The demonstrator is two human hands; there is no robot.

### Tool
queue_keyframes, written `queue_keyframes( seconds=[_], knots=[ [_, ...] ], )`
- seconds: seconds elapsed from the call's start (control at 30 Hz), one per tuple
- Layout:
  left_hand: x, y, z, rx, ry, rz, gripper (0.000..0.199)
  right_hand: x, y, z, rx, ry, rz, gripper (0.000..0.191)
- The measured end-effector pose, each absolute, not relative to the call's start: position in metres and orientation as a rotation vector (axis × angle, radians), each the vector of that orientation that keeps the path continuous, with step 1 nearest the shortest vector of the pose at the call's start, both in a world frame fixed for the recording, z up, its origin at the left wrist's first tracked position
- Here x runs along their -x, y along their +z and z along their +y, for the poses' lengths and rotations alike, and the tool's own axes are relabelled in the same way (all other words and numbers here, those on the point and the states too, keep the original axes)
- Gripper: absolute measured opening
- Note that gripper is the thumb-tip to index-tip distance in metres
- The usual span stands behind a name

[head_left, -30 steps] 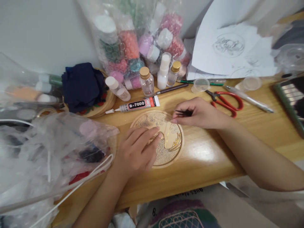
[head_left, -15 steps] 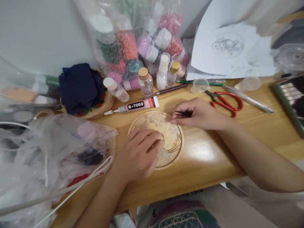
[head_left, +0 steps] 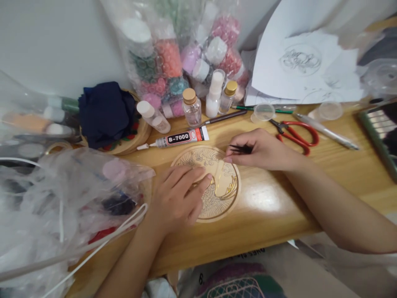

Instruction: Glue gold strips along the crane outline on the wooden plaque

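Note:
A round wooden plaque (head_left: 221,209) with a bird-like line drawing lies on the table, and gold wire outlines part of its lower right. My left hand (head_left: 178,198) rests over the plaque's left side, fingers apart and extended, with nothing seen in it. At the upper right rim, my right hand (head_left: 259,150) holds black tweezers (head_left: 241,148), their dark ends pointing left. Whether anything sits between the fingertips there is too small to tell. Just above the plaque lies a B-7000 glue tube (head_left: 182,138).
Small bottles (head_left: 192,108) stand behind the glue. Red-handled pliers (head_left: 302,134) and a silver pen (head_left: 328,132) lie to the right. Plastic bags (head_left: 83,186) and a white cable (head_left: 102,248) fill the left. Printed sheets (head_left: 300,82) and a dark-edged tray (head_left: 376,145) are farther right.
My left hand has shifted slightly left, and its fingers have spread and straightened over the plaque. My right hand stays at the upper right rim with the tweezers. The view has moved slightly.

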State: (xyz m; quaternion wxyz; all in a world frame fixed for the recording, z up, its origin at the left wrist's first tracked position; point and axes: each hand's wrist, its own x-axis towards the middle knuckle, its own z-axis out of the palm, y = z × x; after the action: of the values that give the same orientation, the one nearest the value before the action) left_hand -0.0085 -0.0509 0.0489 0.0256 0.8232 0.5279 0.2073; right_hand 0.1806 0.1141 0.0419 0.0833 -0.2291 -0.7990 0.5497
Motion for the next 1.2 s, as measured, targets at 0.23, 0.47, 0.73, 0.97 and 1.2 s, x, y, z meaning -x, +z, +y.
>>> queue_keyframes(
  seconds=[0.23, 0.47, 0.73, 0.97, 1.2],
  knots=[
    [0.007, 0.045, -0.048, -2.466, 0.624, 1.471, 0.029, -0.183, 0.041, 0.118, 0.654, 1.724, -2.374, 0.023],
    [0.006, 0.045, -0.048, -2.491, 0.619, 1.472, 0.030, -0.183, 0.044, 0.124, 0.640, 1.785, -2.315, 0.024],
    [0.008, 0.035, -0.045, -2.242, 0.952, 1.522, 0.032, -0.183, 0.045, 0.124, 0.636, 1.804, -2.291, 0.024],
    [0.006, 0.034, -0.047, -2.320, 0.899, 1.508, 0.024, -0.183, 0.045, 0.124, 0.627, 1.837, -2.259, 0.025],
    [0.005, 0.033, -0.047, -2.401, 0.853, 1.489, 0.024, -0.183, 0.039, 0.125, 0.565, 1.848, -2.244, 0.025]
  ],
)
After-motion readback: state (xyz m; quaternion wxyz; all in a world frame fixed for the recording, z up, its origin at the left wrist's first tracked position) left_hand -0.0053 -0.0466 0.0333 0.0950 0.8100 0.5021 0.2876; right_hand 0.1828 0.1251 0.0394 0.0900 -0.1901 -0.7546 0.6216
